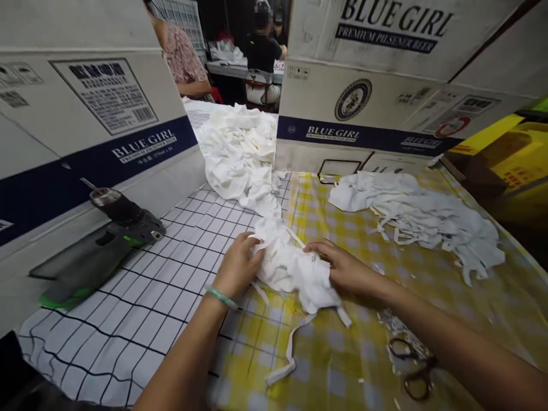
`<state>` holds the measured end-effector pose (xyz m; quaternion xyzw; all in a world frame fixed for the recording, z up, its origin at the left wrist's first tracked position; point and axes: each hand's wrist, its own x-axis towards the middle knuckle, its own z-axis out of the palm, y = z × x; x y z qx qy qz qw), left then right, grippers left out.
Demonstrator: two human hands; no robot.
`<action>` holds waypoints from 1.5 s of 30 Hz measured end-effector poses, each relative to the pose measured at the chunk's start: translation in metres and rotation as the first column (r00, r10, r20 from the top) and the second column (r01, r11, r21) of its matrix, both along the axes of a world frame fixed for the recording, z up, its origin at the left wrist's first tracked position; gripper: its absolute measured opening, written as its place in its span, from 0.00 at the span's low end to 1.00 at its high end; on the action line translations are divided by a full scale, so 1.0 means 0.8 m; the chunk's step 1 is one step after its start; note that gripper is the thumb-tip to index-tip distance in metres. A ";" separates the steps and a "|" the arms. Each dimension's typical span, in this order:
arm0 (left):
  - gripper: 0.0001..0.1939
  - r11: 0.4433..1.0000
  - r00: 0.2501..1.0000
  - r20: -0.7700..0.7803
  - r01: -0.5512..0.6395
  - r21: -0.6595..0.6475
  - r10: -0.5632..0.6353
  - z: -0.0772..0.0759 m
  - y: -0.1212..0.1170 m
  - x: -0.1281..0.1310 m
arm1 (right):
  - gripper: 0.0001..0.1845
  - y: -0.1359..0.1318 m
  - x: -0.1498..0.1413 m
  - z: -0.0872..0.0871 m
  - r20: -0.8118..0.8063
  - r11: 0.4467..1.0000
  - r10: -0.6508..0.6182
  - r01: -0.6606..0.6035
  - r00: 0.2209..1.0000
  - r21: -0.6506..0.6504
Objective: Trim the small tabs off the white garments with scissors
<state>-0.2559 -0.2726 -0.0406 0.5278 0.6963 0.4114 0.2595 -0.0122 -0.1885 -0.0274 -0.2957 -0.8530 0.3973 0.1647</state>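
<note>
White cloth (295, 268) with narrow straps lies bunched between my hands, and one strap trails toward me over the tabletop. At its left edge, my left hand (238, 264) has its fingers and thumb closed on the fabric; a green bangle is round the wrist. From the other side my right hand (342, 267) pinches the cloth near a strap, with some of its fingers hidden behind the fabric. Beyond my hands, this cloth runs into a large white heap of similar fabric (240, 151).
White strapped pieces (419, 208) lie in a pile at right. Dark-handled scissors (417, 377) rest near my right forearm, among scraps. A grey-and-green handheld tool (111, 234) lies at left. Cardboard boxes (171, 134) stand on both sides. People (260, 54) sit in the background.
</note>
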 end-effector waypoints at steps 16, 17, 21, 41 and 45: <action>0.17 0.969 0.841 0.510 0.239 -0.057 -0.178 -0.001 -0.112 0.149 | 0.12 -0.092 0.067 0.016 -0.023 0.907 -0.421 0.421 0.907 0.001; 0.20 0.947 0.702 0.700 0.297 -0.120 -0.131 0.000 -0.116 0.160 | 0.11 -0.110 0.069 0.025 -0.123 0.925 -0.381 0.380 0.917 -0.029; 0.18 0.947 0.235 0.962 0.253 -0.200 0.141 0.015 -0.116 0.174 | 0.08 -0.187 0.075 0.039 -0.233 0.991 0.091 -0.110 0.968 -0.070; 0.11 0.962 0.360 0.927 0.198 -0.187 0.106 0.058 -0.158 0.110 | 0.14 -0.044 -0.014 0.032 -0.356 0.985 0.037 0.026 0.934 0.171; 0.09 0.994 0.603 0.797 0.083 -0.075 0.010 0.070 -0.155 0.100 | 0.14 -0.045 -0.017 0.102 -0.486 0.977 -0.055 0.148 0.872 0.155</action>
